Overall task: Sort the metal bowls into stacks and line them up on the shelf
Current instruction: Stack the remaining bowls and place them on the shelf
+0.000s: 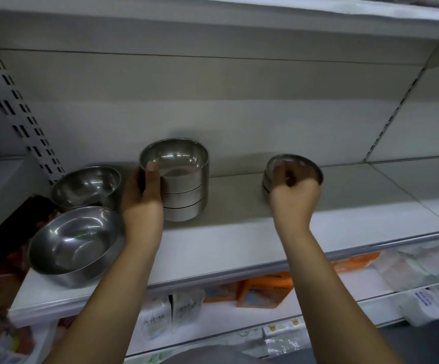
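A stack of three straight-sided metal bowls [186,185] stands near the back of the white shelf [226,248]. My left hand [144,198] grips its left side, thumb over the top rim. To the right, a low stack of small metal bowls [312,166] sits on the shelf, and my right hand [293,195] holds it by the near rim, with fingers inside the top bowl. Two wider round bowls rest at the left: one at the front [74,245], one behind it [87,185].
A perforated upright [16,111] borders the shelf at the left, with dark red packaging [5,232] beside the round bowls. Another shelf [239,17] hangs overhead. Below the front edge sit orange boxes [265,287] and white packets [160,319].
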Motion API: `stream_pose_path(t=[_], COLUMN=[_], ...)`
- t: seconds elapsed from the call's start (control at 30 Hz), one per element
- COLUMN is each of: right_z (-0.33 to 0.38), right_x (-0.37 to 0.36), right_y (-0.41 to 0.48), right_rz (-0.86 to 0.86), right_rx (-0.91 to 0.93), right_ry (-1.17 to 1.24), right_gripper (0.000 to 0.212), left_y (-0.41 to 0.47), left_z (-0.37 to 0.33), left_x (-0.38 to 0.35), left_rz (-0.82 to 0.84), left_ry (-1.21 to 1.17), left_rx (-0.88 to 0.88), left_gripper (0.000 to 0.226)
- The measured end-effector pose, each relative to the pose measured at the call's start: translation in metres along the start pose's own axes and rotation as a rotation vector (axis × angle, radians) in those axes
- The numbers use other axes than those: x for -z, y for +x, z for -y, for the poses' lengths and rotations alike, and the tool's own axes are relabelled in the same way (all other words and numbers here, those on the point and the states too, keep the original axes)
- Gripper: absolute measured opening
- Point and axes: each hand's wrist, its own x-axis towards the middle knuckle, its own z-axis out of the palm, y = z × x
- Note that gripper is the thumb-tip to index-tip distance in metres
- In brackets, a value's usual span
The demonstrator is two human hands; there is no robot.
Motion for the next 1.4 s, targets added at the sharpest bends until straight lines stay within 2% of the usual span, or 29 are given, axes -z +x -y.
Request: stream_pose_path(t=[0.07,0.1,0.23,0.27,0.3,0.33,0.43,0.53,0.7,0.83,1.0,1.1,1.2,1.27,1.4], right_z=[0.01,0.017,0.034,0.032,0.031,0.029,0.021,0.016,0.007,0.004,0.005,0.005,0.005,0.005,0.004], right_x=[-0.022,-0.033,-0.07,-0.077,-0.082,-0.086,-0.101,-0.112,-0.114,-0.118,-0.117,-0.116,-0.115,-0.114,-0.114], right_y=[-0.02,-0.032,-0.069,-0.075,-0.081,-0.086,-0.099,-0.103,-0.105,-0.106,-0.108,-0.109,-0.108,-0.107,-0.107], right_rz=[0.099,0.159,0.462,0.518,0.549,0.571,0.55,0.474,0.423,0.39,0.397,0.4,0.412,0.416,0.434], right_rx=[0.026,0.031,-0.09,-0.116,-0.176,-0.171,-0.036,-0.052,-0.02,-0.014,-0.011,-0.013,-0.017,-0.018,-0.039], right_ry=[0.066,0.097,0.156,0.19,0.275,0.262,0.116,0.167,0.223,0.205,0.218,0.208,0.205,0.201,0.205], right_gripper=[0.011,0.021,0.096,0.107,0.111,0.116,0.14,0.141,0.132,0.13,0.129,0.128,0.128,0.128,0.129], left_y=[-0.005,-0.004,0.01,0.016,0.023,0.031,0.067,0.091,0.109,0.112,0.112,0.111,0.109,0.111,0.113], left_z=[-0.004,-0.007,-0.027,-0.031,-0.035,-0.039,-0.043,-0.041,-0.028,-0.027,-0.029,-0.027,-0.027,-0.028,-0.034], left_x=[0.007,0.012,0.042,0.052,0.062,0.072,0.103,0.125,0.146,0.153,0.153,0.15,0.15,0.153,0.152], left_rz=[-0.012,-0.022,-0.075,-0.114,-0.156,-0.195,-0.235,-0.174,-0.057,0.004,-0.089,-0.091,-0.15,-0.213,-0.225], left_ry=[0.037,0.051,0.153,0.19,0.226,0.28,0.559,0.846,1.004,1.143,1.101,1.116,1.002,0.912,0.776], left_rx=[-0.03,-0.042,-0.13,-0.159,-0.179,-0.18,-0.117,-0.008,0.098,0.154,0.163,0.13,0.087,0.036,-0.127], left_gripper=[0.025,0.023,0.028,0.031,0.034,0.036,0.05,0.062,0.069,0.049,0.041,0.034,0.042,0.042,0.036])
